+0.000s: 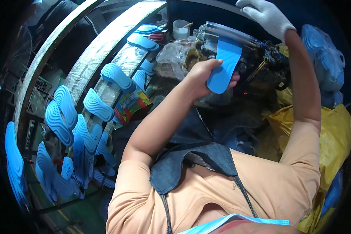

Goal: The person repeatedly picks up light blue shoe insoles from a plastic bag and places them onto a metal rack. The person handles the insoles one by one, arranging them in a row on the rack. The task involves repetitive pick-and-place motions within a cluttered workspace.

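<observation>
My bare left hand (206, 76) is closed on a blue shoe insole (224, 66), thumb on top and fingertips showing past its right edge. The insole's far end meets a shiny metal roller (234, 33); whether it passes under the roller I cannot make out. My right hand (266, 16), in a white glove, is raised at the top right beyond the roller. Its fingers stretch to the left, apart from one another, and nothing shows in them. Dark, glue-caked machine parts (275, 58) surround the roller's right end.
Several blue insoles (58, 121) lie along slatted rails (101, 50) on the left. A white cup (181, 29) with a stick, red-handled scissors (157, 37) and crumpled clear plastic (171, 52) sit left of the roller. Yellow bags (335, 136) and a clear bag (321, 54) of blue pieces stand right.
</observation>
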Available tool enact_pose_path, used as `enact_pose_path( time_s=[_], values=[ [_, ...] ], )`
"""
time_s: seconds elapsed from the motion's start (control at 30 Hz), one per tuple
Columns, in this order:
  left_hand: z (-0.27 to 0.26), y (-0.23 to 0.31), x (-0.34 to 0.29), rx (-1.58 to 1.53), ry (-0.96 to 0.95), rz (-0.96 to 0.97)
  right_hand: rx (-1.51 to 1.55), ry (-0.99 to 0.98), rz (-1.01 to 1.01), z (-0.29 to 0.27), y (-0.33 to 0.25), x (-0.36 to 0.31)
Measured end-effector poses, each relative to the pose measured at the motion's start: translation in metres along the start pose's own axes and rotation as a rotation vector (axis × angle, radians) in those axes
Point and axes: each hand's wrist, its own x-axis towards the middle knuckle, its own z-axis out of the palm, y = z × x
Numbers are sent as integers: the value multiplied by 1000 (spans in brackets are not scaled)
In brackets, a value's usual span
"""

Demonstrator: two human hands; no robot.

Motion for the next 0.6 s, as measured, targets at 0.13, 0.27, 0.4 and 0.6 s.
enact_pose_path(
  time_s=[0.13, 0.27, 0.4, 0.6],
  values=[
    [-51, 5, -28, 396, 148, 104, 149, -323, -76, 47, 77, 41],
    [-120, 22, -55, 991, 536, 442, 358, -761, 33, 89, 143, 78],
    [-196, 54, -98, 1705, 1136, 791, 404, -845, 353, 78, 97, 69],
    [-241, 84, -124, 1764, 1627, 596, 58, -548, 243, 74, 106, 87]
  ],
)
